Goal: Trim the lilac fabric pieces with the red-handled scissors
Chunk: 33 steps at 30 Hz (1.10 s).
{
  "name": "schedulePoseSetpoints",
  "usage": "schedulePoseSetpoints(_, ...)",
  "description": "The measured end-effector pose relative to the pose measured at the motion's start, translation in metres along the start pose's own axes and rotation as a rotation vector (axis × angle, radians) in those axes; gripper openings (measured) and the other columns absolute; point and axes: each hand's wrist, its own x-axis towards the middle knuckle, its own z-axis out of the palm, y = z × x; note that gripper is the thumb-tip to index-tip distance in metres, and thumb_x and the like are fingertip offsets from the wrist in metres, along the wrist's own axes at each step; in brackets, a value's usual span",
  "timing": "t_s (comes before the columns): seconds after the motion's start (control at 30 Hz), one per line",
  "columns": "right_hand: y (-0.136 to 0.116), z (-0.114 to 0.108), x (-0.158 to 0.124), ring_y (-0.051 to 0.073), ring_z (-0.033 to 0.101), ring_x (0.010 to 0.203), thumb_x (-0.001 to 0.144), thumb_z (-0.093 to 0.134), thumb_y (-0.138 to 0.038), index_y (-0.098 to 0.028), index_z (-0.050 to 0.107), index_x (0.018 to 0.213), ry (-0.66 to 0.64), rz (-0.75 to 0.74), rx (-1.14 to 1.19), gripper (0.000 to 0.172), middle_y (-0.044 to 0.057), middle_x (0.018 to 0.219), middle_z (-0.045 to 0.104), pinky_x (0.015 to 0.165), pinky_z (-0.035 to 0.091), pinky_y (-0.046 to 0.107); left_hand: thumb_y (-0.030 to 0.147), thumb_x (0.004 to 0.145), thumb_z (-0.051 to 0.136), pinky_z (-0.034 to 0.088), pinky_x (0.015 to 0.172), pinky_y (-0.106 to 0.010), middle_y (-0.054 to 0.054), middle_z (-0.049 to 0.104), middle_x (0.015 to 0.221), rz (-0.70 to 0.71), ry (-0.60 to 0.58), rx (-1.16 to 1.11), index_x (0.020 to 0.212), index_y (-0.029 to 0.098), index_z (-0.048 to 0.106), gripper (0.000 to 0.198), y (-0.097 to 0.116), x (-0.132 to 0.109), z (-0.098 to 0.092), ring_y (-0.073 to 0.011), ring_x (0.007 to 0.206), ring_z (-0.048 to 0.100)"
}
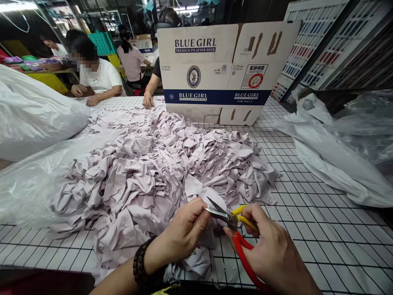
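A pair of scissors (226, 218) with red and yellow handles is in my right hand (270, 241), fingers through and around the grips. Its blades are parted and point left, their tips close to my left thumb. My left hand (184, 229) is closed in a pinch on a piece of pale lilac fabric (205, 241); the pinched edge is mostly hidden by the fingers. Both hands are over the near side of a large heap of similar crumpled fabric pieces (144, 180) spread on the table.
A Blue Girl beer carton (211, 82) stands behind the heap. Clear plastic (37, 184) and a stuffed white bag (33, 114) lie at left, more plastic bags (337, 155) at right. The table (310, 241) has a black grid. Across it, a person (101, 78) sits; another person's hand (148, 100) touches fabric.
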Motion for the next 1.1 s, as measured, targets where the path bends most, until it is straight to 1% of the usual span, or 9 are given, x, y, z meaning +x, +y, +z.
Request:
schedulePoseSetpoints(0.1, -0.006, -0.005, -0.001, 0.017, 0.060, 0.057, 0.078, 0.060, -0.047, -0.028, 0.044, 0.082, 0.001, 0.035, -0.054, 0.025, -0.004, 0.063, 0.058, 0.050, 0.046, 0.026, 0.022, 0.100, 0.036, 0.036, 0.064, -0.023, -0.001, 0.047, 0.075, 0.060, 0.003, 0.010, 0.078, 0.017, 0.048, 0.025, -0.003, 0.000, 0.000, -0.0119, 0.069, 0.044)
schedulePoseSetpoints(0.23, -0.009, -0.009, -0.002, 0.016, 0.056, 0.053, 0.077, 0.061, -0.048, -0.028, 0.044, 0.082, -0.019, 0.022, -0.071, 0.027, -0.005, 0.060, 0.054, 0.049, 0.045, 0.025, 0.022, 0.100, 0.039, 0.035, 0.063, -0.022, 0.001, 0.045, 0.070, 0.092, 0.022, -0.013, 0.074, 0.017, 0.046, 0.028, -0.006, 0.000, -0.001, -0.0107, 0.066, 0.042)
schedulePoseSetpoints(0.37, -0.007, -0.009, -0.002, 0.015, 0.053, 0.050, 0.078, 0.061, -0.048, -0.028, 0.043, 0.081, -0.023, 0.008, -0.053, 0.027, -0.006, 0.059, 0.051, 0.047, 0.044, 0.024, 0.026, 0.101, 0.038, 0.035, 0.062, -0.022, 0.001, 0.046, 0.069, 0.063, 0.023, -0.041, 0.074, 0.016, 0.049, 0.030, -0.006, -0.001, 0.000, -0.0102, 0.064, 0.043)
schedulePoseSetpoints(0.47, -0.006, -0.009, -0.001, 0.015, 0.054, 0.051, 0.078, 0.061, -0.047, -0.028, 0.043, 0.081, -0.037, 0.012, -0.052, 0.027, -0.005, 0.061, 0.054, 0.048, 0.044, 0.025, 0.030, 0.101, 0.037, 0.035, 0.061, -0.022, 0.001, 0.046, 0.069, 0.029, 0.005, -0.072, 0.075, 0.016, 0.049, 0.033, -0.007, -0.002, 0.000, -0.0102, 0.063, 0.043)
schedulePoseSetpoints(0.6, -0.008, -0.007, -0.001, 0.015, 0.056, 0.052, 0.077, 0.061, -0.045, -0.028, 0.041, 0.080, -0.057, 0.018, -0.049, 0.026, -0.005, 0.063, 0.058, 0.049, 0.045, 0.025, 0.032, 0.102, 0.035, 0.034, 0.059, -0.022, 0.001, 0.044, 0.069, -0.030, -0.033, -0.098, 0.074, 0.017, 0.047, 0.033, -0.008, -0.004, 0.000, -0.0099, 0.062, 0.041)
schedulePoseSetpoints(0.73, -0.010, -0.008, 0.000, 0.015, 0.058, 0.053, 0.079, 0.059, -0.044, -0.028, 0.040, 0.080, -0.068, 0.010, -0.035, 0.025, -0.005, 0.063, 0.059, 0.048, 0.045, 0.025, 0.030, 0.102, 0.034, 0.033, 0.059, -0.020, 0.003, 0.041, 0.070, -0.011, -0.056, -0.069, 0.079, 0.017, 0.047, 0.029, -0.006, -0.004, -0.002, -0.0093, 0.061, 0.037)
schedulePoseSetpoints(0.83, -0.013, -0.009, 0.001, 0.015, 0.060, 0.055, 0.078, 0.059, -0.042, -0.028, 0.040, 0.081, -0.073, 0.019, -0.022, 0.024, -0.006, 0.064, 0.059, 0.049, 0.047, 0.024, 0.028, 0.102, 0.034, 0.032, 0.059, -0.020, 0.003, 0.041, 0.070, 0.001, -0.064, -0.034, 0.080, 0.018, 0.046, 0.027, -0.004, -0.003, -0.003, -0.0092, 0.062, 0.037)
schedulePoseSetpoints(1.0, -0.016, -0.011, 0.001, 0.015, 0.059, 0.056, 0.078, 0.060, -0.042, -0.027, 0.041, 0.081, -0.098, 0.035, -0.020, 0.024, -0.006, 0.064, 0.059, 0.057, 0.051, 0.027, 0.025, 0.101, 0.035, 0.032, 0.058, -0.019, 0.003, 0.043, 0.070, 0.015, -0.083, -0.004, 0.084, 0.018, 0.049, 0.023, -0.004, -0.004, -0.004, -0.0089, 0.062, 0.040)
schedulePoseSetpoints(1.1, -0.014, -0.012, 0.001, 0.015, 0.057, 0.054, 0.079, 0.058, -0.042, -0.027, 0.041, 0.081, -0.127, 0.033, -0.040, 0.023, -0.006, 0.065, 0.057, 0.057, 0.051, 0.029, 0.023, 0.101, 0.036, 0.033, 0.059, -0.018, 0.004, 0.044, 0.070, 0.006, -0.091, 0.000, 0.085, 0.018, 0.050, 0.022, -0.005, -0.005, -0.005, -0.0086, 0.062, 0.040)
